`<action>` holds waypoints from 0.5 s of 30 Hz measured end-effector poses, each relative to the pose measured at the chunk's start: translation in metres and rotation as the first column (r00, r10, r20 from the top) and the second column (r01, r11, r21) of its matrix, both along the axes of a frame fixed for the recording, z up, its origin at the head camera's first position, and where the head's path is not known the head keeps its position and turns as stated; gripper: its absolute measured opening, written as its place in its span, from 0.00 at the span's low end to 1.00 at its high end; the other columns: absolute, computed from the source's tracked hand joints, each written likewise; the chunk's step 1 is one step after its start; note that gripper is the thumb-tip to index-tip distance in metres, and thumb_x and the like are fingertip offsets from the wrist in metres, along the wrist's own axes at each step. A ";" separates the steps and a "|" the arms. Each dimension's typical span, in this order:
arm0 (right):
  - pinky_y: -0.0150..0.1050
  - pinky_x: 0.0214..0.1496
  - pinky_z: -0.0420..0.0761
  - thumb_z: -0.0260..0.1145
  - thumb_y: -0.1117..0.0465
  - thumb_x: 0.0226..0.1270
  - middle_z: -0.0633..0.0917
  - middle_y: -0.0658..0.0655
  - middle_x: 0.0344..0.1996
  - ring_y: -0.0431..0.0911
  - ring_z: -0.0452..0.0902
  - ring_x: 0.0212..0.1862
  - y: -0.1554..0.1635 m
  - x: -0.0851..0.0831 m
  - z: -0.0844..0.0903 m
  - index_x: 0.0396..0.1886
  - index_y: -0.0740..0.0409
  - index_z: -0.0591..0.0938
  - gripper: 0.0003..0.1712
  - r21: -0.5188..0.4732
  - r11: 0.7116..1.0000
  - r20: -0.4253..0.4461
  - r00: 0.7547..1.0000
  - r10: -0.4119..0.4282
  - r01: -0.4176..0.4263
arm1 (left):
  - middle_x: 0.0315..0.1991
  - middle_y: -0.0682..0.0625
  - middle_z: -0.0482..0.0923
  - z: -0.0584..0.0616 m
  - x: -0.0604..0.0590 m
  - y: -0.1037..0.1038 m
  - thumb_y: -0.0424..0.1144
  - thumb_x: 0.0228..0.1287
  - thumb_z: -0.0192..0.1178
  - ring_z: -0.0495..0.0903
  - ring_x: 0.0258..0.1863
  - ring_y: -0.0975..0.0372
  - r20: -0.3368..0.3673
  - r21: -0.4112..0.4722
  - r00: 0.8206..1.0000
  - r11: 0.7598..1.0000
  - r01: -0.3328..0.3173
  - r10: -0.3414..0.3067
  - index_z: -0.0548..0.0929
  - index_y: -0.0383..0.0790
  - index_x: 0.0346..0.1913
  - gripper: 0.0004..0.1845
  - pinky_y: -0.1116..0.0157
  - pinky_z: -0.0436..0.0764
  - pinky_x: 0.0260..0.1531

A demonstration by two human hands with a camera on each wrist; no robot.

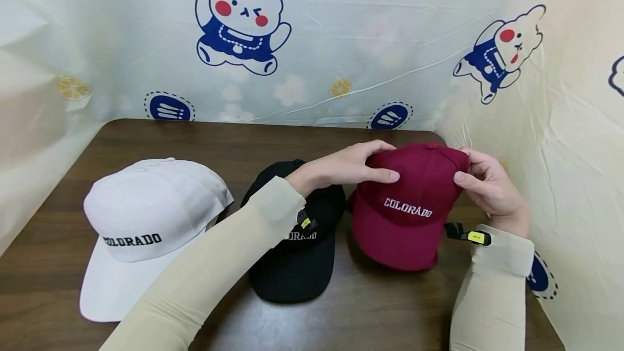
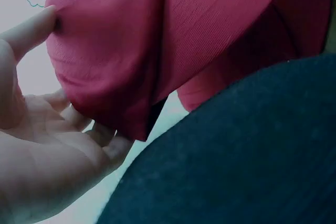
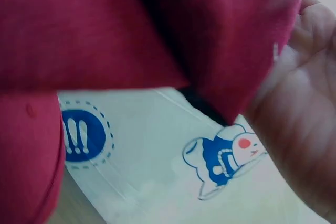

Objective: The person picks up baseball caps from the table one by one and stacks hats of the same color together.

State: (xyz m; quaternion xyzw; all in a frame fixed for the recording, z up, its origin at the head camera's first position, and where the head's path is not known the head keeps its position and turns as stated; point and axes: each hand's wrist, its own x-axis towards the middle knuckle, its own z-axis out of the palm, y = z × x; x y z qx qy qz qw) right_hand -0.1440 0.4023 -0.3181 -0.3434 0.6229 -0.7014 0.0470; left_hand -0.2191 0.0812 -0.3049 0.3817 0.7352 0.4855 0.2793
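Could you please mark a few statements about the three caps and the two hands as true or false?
1. Both hands grip the maroon cap. True: the left hand and right hand hold its crown.
2. The white cap lies rightmost. False: it lies leftmost.
3. The black cap lies between the other two. True.
4. The caps read TEXAS. False: they read COLORADO.
5. The table is dark wood. True.
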 end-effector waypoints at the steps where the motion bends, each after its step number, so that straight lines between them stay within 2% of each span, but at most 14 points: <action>1: 0.36 0.50 0.86 0.46 0.84 0.76 0.90 0.59 0.46 0.46 0.86 0.48 0.001 0.001 0.001 0.60 0.72 0.79 0.22 0.043 0.999 0.004 1.000 -0.021 0.021 | 0.63 0.52 0.79 0.000 0.000 0.000 0.52 0.76 0.64 0.77 0.62 0.62 -0.004 0.000 1.000 1.000 0.013 -0.013 0.71 0.47 0.74 0.30 0.62 0.79 0.61; 4: 0.36 0.48 0.86 0.47 0.83 0.76 0.89 0.56 0.44 0.45 0.85 0.46 0.003 0.005 0.006 0.60 0.68 0.80 0.22 0.214 0.971 0.010 0.994 -0.111 0.106 | 0.53 0.51 0.83 -0.002 0.002 0.001 0.50 0.76 0.65 0.81 0.54 0.62 -0.017 0.002 0.999 0.999 0.032 -0.032 0.78 0.43 0.63 0.21 0.64 0.80 0.53; 7: 0.35 0.47 0.85 0.51 0.79 0.78 0.88 0.54 0.43 0.45 0.85 0.44 0.004 0.007 0.011 0.59 0.64 0.80 0.19 0.400 0.894 -0.018 0.977 -0.212 0.202 | 0.49 0.50 0.84 -0.003 0.004 0.003 0.47 0.77 0.65 0.81 0.49 0.61 -0.009 0.009 1.000 1.000 0.023 -0.023 0.78 0.42 0.55 0.15 0.65 0.80 0.47; 9: 0.34 0.47 0.84 0.54 0.75 0.80 0.88 0.53 0.43 0.45 0.85 0.44 0.005 0.008 0.014 0.59 0.61 0.80 0.16 0.500 0.829 -0.045 0.963 -0.266 0.252 | 0.47 0.49 0.83 -0.005 0.006 0.006 0.46 0.78 0.64 0.80 0.47 0.60 -0.002 0.008 1.000 1.000 0.007 -0.007 0.77 0.41 0.52 0.13 0.65 0.79 0.44; 11: 0.33 0.48 0.82 0.56 0.71 0.82 0.87 0.53 0.43 0.45 0.84 0.45 0.005 0.008 0.015 0.58 0.59 0.79 0.13 0.569 0.774 -0.051 0.951 -0.304 0.278 | 0.45 0.48 0.81 -0.008 0.009 0.010 0.45 0.78 0.64 0.78 0.45 0.60 0.006 0.000 1.000 1.000 -0.015 0.015 0.76 0.41 0.51 0.13 0.65 0.77 0.42; 12: 0.33 0.49 0.82 0.57 0.69 0.82 0.86 0.53 0.43 0.45 0.83 0.45 0.005 0.008 0.014 0.58 0.59 0.79 0.11 0.593 0.756 -0.042 0.948 -0.315 0.278 | 0.44 0.48 0.81 -0.009 0.010 0.012 0.45 0.78 0.64 0.77 0.44 0.61 0.011 -0.008 1.000 1.000 -0.026 0.026 0.76 0.40 0.51 0.13 0.65 0.77 0.41; 15: 0.34 0.50 0.81 0.57 0.65 0.84 0.85 0.53 0.42 0.46 0.82 0.46 0.004 0.005 0.011 0.56 0.60 0.78 0.09 0.642 0.721 -0.014 0.944 -0.330 0.261 | 0.43 0.48 0.79 -0.014 0.014 0.018 0.44 0.78 0.64 0.75 0.43 0.61 0.039 -0.033 0.997 0.997 -0.068 0.069 0.75 0.40 0.51 0.13 0.66 0.76 0.41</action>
